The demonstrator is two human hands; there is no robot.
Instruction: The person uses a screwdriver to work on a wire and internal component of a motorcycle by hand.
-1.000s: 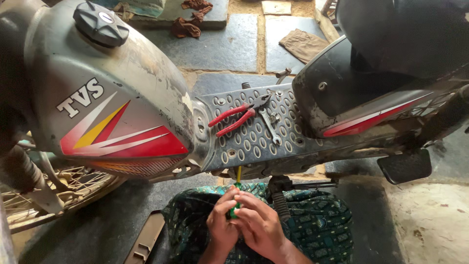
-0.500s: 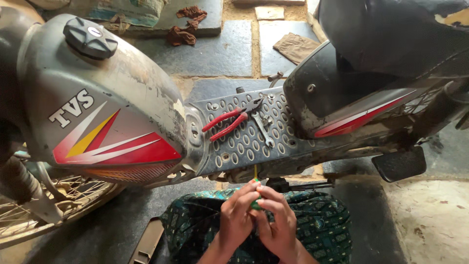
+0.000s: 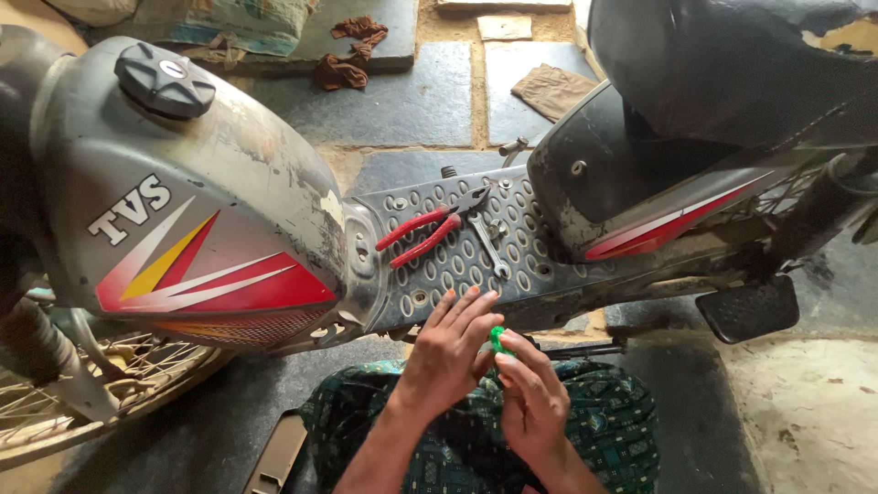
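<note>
Small green object (image 3: 497, 339) mostly hidden between the fingers of both hands, its kind unclear, spoked wheel (image 3: 101, 384) cut off at left edge

Red-handled pliers (image 3: 422, 237) beside a spanner (image 3: 489, 247) — both on the footboard (image 3: 430, 284)

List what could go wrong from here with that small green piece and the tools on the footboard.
1. The small green piece is pinched only by the fingertips of the left hand and right hand, over the lap; it could slip and drop out of sight.
2. The red-handled pliers and the spanner lie loose on the perforated footboard, just above the hands; a knock to the moped might send them sliding off.
</note>
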